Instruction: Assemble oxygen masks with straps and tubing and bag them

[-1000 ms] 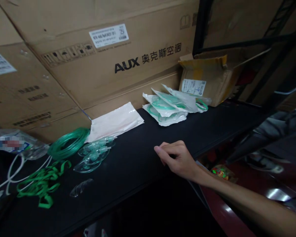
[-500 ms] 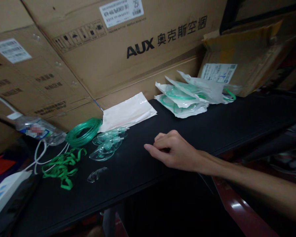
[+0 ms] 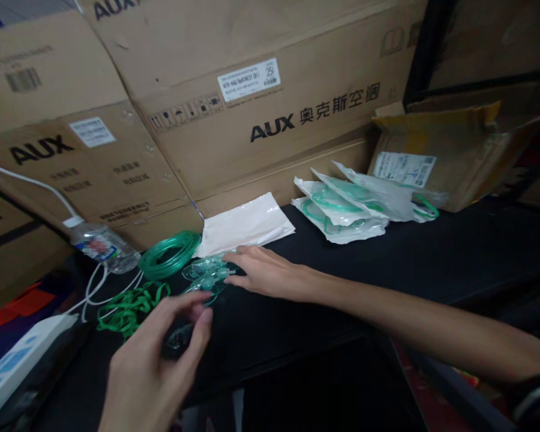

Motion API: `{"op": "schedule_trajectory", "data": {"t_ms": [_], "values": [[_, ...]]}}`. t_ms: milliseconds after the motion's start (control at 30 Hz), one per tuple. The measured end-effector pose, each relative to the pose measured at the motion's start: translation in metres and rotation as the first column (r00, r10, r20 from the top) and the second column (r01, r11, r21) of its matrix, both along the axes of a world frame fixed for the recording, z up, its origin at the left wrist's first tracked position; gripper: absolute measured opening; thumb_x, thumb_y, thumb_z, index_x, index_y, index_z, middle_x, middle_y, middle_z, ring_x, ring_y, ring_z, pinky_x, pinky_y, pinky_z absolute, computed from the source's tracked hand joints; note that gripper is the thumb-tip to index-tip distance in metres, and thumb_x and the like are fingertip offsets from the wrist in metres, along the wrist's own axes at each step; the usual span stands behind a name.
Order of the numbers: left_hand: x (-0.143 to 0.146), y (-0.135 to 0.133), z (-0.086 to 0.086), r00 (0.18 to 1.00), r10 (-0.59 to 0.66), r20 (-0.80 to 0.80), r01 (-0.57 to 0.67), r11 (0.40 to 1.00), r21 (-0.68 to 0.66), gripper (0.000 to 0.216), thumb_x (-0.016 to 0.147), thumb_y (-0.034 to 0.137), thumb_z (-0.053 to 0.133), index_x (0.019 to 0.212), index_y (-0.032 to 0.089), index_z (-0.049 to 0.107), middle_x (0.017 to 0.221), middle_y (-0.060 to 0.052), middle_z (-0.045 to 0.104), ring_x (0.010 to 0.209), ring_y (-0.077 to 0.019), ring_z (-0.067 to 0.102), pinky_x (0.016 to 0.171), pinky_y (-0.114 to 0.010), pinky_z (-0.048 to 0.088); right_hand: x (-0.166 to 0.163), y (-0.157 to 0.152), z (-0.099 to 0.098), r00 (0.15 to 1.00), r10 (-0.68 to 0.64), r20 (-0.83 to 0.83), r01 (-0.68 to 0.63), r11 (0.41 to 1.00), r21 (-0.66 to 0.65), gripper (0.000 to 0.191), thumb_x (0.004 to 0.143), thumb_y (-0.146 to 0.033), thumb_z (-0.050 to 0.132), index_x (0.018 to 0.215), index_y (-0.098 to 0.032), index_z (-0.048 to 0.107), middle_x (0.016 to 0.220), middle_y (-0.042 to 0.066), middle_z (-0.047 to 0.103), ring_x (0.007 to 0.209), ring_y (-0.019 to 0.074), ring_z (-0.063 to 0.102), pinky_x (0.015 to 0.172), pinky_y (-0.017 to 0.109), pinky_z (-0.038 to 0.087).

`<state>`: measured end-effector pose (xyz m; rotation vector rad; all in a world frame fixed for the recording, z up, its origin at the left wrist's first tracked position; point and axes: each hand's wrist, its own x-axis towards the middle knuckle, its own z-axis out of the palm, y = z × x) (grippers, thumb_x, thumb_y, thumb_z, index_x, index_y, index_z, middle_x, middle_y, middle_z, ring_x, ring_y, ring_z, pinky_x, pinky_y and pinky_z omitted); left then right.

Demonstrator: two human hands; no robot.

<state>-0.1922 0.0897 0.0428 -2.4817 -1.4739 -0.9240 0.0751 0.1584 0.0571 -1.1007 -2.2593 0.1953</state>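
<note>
Two or so clear green oxygen masks (image 3: 202,282) lie on the black table, their connectors pointing right. My right hand (image 3: 263,273) is at those connectors, thumb and fingers apart; whether it touches them I cannot tell. My left hand (image 3: 157,360) is nearer to me, in front of the masks, its thumb and forefinger apart with nothing between them. Behind its fingers shows a small clear plastic piece (image 3: 179,338). Green elastic straps (image 3: 126,309) lie tangled left of the masks, partly covered by my left hand. A coil of green tubing (image 3: 171,255) rests behind the straps.
White flat pouches (image 3: 247,222) are stacked behind the masks. Several clear-fronted packs (image 3: 342,210) with green tubing lie at the right, near an opened carton (image 3: 459,156). A plastic bottle (image 3: 105,246), white cable and power strip (image 3: 27,354) are at the left. Large cartons (image 3: 270,72) stand behind.
My right hand has moved left from the bare table to the masks and opened from a loose curl. My left hand has come into view from below. The view has shifted.
</note>
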Motion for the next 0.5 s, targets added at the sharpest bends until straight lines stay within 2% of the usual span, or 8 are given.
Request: {"op": "schedule_trajectory", "data": {"t_ms": [100, 200, 367, 500], "values": [[0.017, 0.048, 0.010, 0.997, 0.023, -0.072, -0.022, 1.000, 0.020, 0.060, 0.092, 0.061, 0.058, 0.135, 0.020, 0.057, 0.125, -0.011, 0.067, 0.114, -0.0335, 0.064, 0.098, -0.051, 0.054, -0.007, 0.006, -0.004, 1.000, 0.017, 0.011, -0.017, 1.000, 0.010, 0.030, 0.097, -0.033, 0.065, 0.122, -0.016, 0.068, 0.108, 0.015, 0.071, 0.094, 0.0278, 0.069, 0.079, 0.035, 0.050], [0.010, 0.076, 0.005, 0.989, 0.008, -0.149, -0.011, 1.000, -0.022, 0.058, 0.093, 0.055, 0.055, 0.136, 0.017, 0.058, 0.127, -0.013, 0.067, 0.116, -0.0345, 0.063, 0.100, -0.051, 0.053, -0.012, 0.006, -0.007, 1.000, 0.012, 0.002, -0.012, 1.000, 0.013, 0.027, 0.099, -0.030, 0.063, 0.121, -0.015, 0.069, 0.109, 0.015, 0.071, 0.097, 0.0279, 0.069, 0.080, 0.036, 0.050], [-0.001, 0.080, -0.002, 0.982, 0.002, -0.191, -0.012, 0.998, -0.055, 0.048, 0.094, 0.044, 0.055, 0.136, 0.020, 0.060, 0.128, -0.011, 0.067, 0.120, -0.0330, 0.061, 0.103, -0.049, 0.051, -0.014, 0.008, -0.003, 0.999, -0.033, -0.036, 0.033, 0.999, 0.005, 0.022, 0.099, -0.028, 0.063, 0.115, -0.017, 0.072, 0.104, 0.009, 0.071, 0.092, 0.0221, 0.068, 0.082, 0.032, 0.051], [0.007, 0.074, 0.002, 0.987, -0.013, -0.163, 0.005, 0.999, -0.049, 0.057, 0.094, 0.050, 0.056, 0.142, 0.021, 0.054, 0.140, -0.011, 0.061, 0.129, -0.0312, 0.058, 0.109, -0.047, 0.047, -0.001, 0.017, 0.006, 0.992, -0.114, -0.063, 0.115, 0.993, 0.021, 0.025, 0.103, -0.025, 0.056, 0.116, -0.013, 0.073, 0.103, 0.011, 0.068, 0.096, 0.0230, 0.066, 0.089, 0.035, 0.051]]}}
